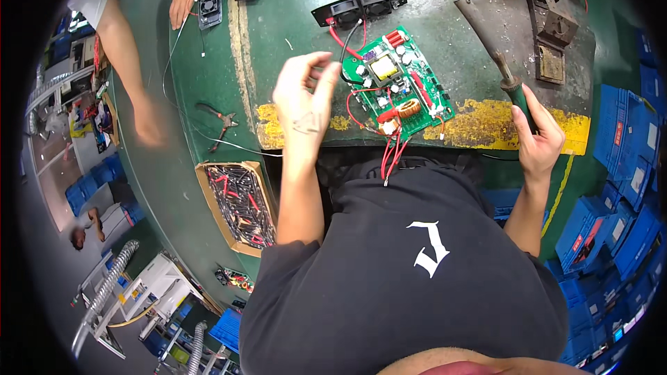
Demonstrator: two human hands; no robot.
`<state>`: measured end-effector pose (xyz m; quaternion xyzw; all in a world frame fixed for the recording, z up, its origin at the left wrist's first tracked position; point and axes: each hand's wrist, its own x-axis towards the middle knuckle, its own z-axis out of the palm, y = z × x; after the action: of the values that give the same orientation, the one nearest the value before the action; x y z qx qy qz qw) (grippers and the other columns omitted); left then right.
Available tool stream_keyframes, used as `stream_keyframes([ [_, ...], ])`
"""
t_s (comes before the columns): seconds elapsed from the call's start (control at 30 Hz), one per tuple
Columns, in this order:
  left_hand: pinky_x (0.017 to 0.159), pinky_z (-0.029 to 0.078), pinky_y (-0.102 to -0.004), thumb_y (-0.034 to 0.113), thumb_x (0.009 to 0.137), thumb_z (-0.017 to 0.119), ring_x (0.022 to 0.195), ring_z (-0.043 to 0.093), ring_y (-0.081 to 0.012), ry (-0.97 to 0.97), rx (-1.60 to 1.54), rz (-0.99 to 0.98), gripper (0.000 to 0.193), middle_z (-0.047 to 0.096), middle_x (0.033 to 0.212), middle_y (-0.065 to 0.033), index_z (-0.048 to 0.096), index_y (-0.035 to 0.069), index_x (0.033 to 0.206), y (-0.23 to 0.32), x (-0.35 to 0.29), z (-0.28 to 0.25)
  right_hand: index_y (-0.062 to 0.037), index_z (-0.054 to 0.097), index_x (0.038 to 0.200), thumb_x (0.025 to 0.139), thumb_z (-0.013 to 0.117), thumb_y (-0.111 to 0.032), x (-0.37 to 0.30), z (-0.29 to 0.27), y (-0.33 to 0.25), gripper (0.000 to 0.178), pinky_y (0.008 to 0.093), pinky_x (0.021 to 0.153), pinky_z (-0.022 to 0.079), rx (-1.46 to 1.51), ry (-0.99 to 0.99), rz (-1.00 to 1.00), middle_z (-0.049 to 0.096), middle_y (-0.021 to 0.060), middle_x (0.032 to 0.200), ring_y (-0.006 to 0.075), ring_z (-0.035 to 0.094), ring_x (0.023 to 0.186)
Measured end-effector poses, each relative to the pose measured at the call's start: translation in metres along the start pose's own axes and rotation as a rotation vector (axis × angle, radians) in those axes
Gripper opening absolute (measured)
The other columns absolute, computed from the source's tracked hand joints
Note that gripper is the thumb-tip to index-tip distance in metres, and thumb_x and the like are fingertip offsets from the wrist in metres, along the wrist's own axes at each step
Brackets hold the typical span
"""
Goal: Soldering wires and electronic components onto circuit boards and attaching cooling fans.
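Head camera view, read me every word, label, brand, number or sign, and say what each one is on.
I won't copy printed text, but here is where markings stand:
Black T-shirt: large white lettering, not copied.
Blue crates: red and white labels, too small to read.
Left hand: dark marks near the wrist, too unclear to read.
Green circuit board: any print is too small to read.

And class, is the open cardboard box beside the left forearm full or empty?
Filled: dark and red pieces cover the bottom of the cardboard box. How deep they lie cannot be told.
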<state>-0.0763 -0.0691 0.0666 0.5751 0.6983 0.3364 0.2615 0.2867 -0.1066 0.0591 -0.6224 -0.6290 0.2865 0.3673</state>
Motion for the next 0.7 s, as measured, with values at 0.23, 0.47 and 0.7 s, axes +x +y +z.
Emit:
stream_keyframes([
  [0.23, 0.086, 0.053, -0.0387, -0.008, 0.083, 0.065, 0.097, 0.066, -0.0311, 0.091, 0.299, 0.109, 0.022, 0.069, 0.105, -0.0133, 0.07, 0.004, 0.101, -0.017, -0.048, -0.054, 0.0042, 0.067, 0.131, 0.093, 0.071, -0.001, 0.003, 0.0, 0.018, 0.038, 0.0267, 0.09, 0.051, -0.08, -0.033, -0.066, 0.075, 0.0111, 0.115, 0.0131, 0.067, 0.101],
  [0.47, 0.094, 0.045, -0.0431, -0.01, 0.068, 0.065, 0.105, 0.058, -0.0334, -0.233, 0.724, 0.087, 0.035, 0.06, 0.103, -0.0088, 0.063, 0.008, 0.099, -0.041, -0.106, -0.131, 0.0026, 0.065, 0.135, 0.097, 0.069, 0.001, 0.016, 0.013, 0.036, 0.038, 0.0201, 0.075, 0.049, -0.036, -0.03, -0.114, 0.072, 0.0034, 0.108, 0.0059, 0.06, 0.083],
  [0.7, 0.086, 0.047, -0.0407, 0.005, 0.074, 0.075, 0.096, 0.061, -0.0282, -0.19, 0.759, 0.202, 0.025, 0.06, 0.096, -0.0063, 0.065, 0.01, 0.096, -0.082, -0.107, -0.119, 0.0038, 0.065, 0.134, 0.096, 0.068, 0.002, 0.02, 0.015, 0.024, 0.038, 0.0224, 0.079, 0.052, -0.069, -0.084, -0.174, 0.073, 0.0073, 0.112, 0.0071, 0.063, 0.086],
])
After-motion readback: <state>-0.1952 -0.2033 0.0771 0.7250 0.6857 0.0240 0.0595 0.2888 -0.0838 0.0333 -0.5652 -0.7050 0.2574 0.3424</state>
